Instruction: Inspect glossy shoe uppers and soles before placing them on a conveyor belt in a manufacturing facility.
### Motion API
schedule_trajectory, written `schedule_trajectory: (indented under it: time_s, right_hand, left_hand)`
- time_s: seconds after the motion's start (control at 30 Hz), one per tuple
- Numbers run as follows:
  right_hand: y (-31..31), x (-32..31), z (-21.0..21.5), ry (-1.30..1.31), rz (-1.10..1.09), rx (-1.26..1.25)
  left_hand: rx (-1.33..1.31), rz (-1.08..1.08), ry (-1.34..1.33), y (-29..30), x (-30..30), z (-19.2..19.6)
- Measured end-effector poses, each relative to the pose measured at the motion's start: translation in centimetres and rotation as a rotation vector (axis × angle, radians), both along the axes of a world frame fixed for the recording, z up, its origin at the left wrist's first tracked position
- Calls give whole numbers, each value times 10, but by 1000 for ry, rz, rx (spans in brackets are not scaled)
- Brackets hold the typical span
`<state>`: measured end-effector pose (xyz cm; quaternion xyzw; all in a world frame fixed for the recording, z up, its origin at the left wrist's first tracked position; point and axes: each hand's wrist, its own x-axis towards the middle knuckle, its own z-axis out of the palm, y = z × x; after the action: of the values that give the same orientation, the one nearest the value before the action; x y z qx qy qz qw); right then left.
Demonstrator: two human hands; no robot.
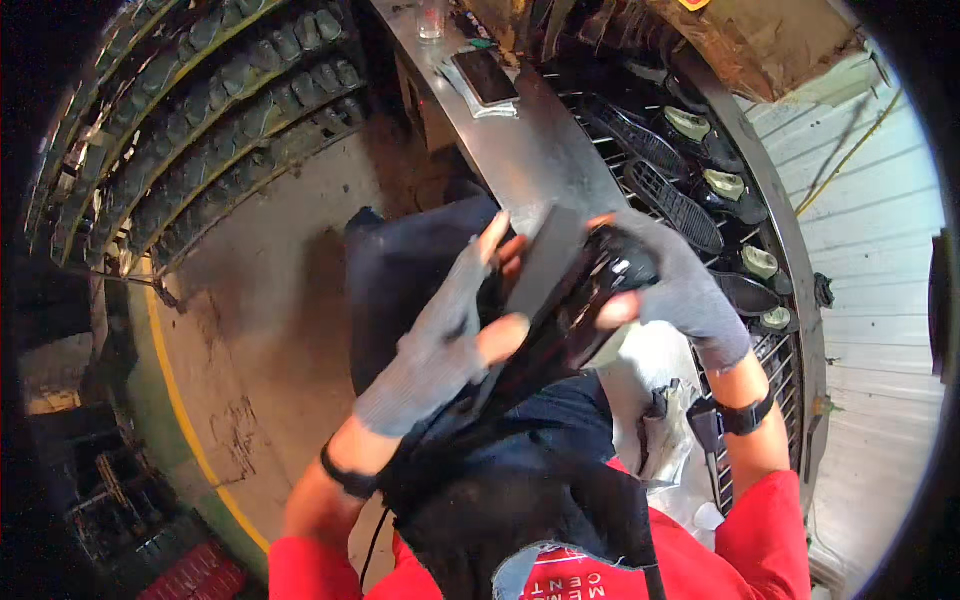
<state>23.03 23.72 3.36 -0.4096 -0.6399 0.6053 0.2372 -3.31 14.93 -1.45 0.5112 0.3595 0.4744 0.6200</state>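
Over my lap, both hands in grey fingerless gloves hold dark footwear parts, somewhat blurred. My right hand (675, 275) is closed round the glossy toe of a black shoe (585, 305), its thumb on the near side. A flat dark grey piece, like a sole (548, 262), stands tilted along the shoe's left side. My left hand (450, 330) grips this piece, thumb in front and fingers behind. Whether the piece is joined to the shoe I cannot tell. The shoe's heel end is hidden in shadow against my dark apron (520, 480).
On the right, a rack (725, 235) carries several black shoes and soles. The metal bench (515, 150) bears a phone (485, 77) on a cloth and a glass (431, 20). A brush (708, 430) lies near my right forearm. Shelves of dark shoe-shaped forms (240, 100) stand at far left.
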Motion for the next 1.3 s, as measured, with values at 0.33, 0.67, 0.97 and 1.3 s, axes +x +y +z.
schedule_trajectory:
  time_s: [0.33, 0.67, 0.97, 1.3]
  right_hand:
    - [-10, -44, 13, -317, 288, 247]
    - [-33, -68, 46, -395, 344, 528]
    - [-60, -52, 23, -213, 295, 715]
    - [-76, -43, 6, -15, 212, 739]
  left_hand:
    - [186, 384, 306, -7, 11, -18]
    - [115, 390, 319, -34, 5, 10]
    - [121, 142, 82, -51, -8, 23]
    - [-146, 285, -20, -26, 18, 26]
